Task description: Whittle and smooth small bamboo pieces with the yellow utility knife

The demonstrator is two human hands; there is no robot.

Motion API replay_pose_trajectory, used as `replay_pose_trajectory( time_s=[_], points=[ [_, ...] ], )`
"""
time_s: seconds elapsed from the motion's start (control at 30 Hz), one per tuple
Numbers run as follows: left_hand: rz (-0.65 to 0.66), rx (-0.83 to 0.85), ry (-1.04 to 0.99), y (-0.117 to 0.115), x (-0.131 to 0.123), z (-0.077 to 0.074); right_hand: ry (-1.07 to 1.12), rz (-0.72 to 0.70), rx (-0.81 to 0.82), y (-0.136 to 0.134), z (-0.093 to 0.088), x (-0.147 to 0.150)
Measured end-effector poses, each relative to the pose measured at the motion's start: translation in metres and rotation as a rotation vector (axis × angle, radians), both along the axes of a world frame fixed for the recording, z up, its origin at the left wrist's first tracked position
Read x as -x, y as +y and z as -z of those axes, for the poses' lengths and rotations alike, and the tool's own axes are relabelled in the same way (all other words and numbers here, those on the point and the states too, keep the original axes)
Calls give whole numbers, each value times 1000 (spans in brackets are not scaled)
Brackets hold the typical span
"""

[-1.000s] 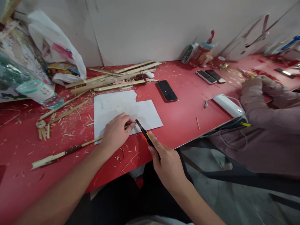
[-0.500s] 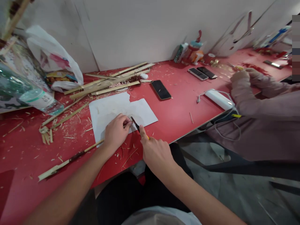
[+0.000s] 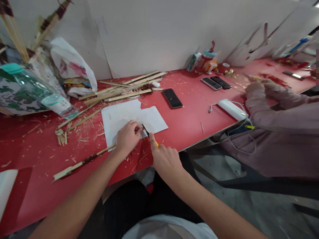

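My left hand is closed around a thin bamboo stick, its fingertips pinched near the stick's end over the white paper. The stick runs back to the lower left, past a dark band to a wider, pale split end; my palm hides part of it. My right hand grips a yellow-handled knife, the index finger stretched along its back. The dark blade points away from me, close to the left fingertips; whether it touches the stick is too small to tell.
Bamboo strips lie behind the paper, near a phone. At left are a plastic bottle and a plastic bag. Shavings litter the red table. A white power bank lies right, beside another person's arms.
The camera has turned slightly left, so the table's things sit further right in view and a white object shows at the left edge. Both hands keep nearly the same pose.
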State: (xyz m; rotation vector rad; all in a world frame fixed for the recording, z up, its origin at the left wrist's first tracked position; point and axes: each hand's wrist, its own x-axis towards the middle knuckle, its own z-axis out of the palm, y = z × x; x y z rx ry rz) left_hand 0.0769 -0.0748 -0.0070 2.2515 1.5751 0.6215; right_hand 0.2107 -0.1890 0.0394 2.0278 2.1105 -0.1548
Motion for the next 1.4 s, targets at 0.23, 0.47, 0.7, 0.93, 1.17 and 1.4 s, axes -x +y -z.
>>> replay_pose_trajectory(
  time_s=[0.23,0.47,0.7,0.93,1.17,1.4],
  points=[
    [9,0,-12,0,1,0,0,-3,-13,7,4,3],
    [10,-8,3,-1,2,1,34,43,3,-10,7,0],
    [27,4,-22,-2,2,-1,110,84,6,-10,3,-5],
    [12,22,-25,-2,1,-1,194,74,-2,-11,1,-5],
    [-3,33,-30,-2,0,-2,301,92,-6,-17,4,-17],
    [5,41,-12,-5,-1,-4,531,144,-7,-10,4,-33]
  ],
)
